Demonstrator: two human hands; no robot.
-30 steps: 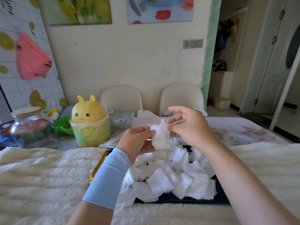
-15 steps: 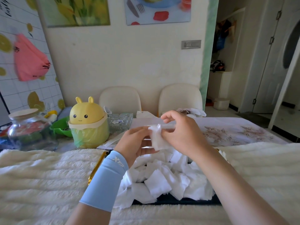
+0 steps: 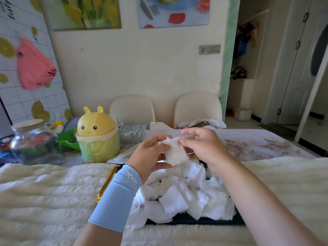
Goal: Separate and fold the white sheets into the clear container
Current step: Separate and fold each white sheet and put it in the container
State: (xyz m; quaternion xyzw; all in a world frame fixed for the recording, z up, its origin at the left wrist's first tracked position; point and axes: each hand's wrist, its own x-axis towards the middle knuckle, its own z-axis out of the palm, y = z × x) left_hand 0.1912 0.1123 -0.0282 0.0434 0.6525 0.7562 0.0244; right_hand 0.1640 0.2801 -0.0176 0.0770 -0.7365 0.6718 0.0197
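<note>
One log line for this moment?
left hand: holds white sheet | right hand: pinches same sheet | pile: below, on dark tray

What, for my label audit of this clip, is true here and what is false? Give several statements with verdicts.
1. The left hand and the right hand both hold one white sheet above the pile of sheets. True.
2. The yellow bunny-eared bin stands right of the hands. False: it stands to their left.
3. The pile lies on a dark tray. True.
4. The left forearm is bare. False: it wears a light blue sleeve.
</note>
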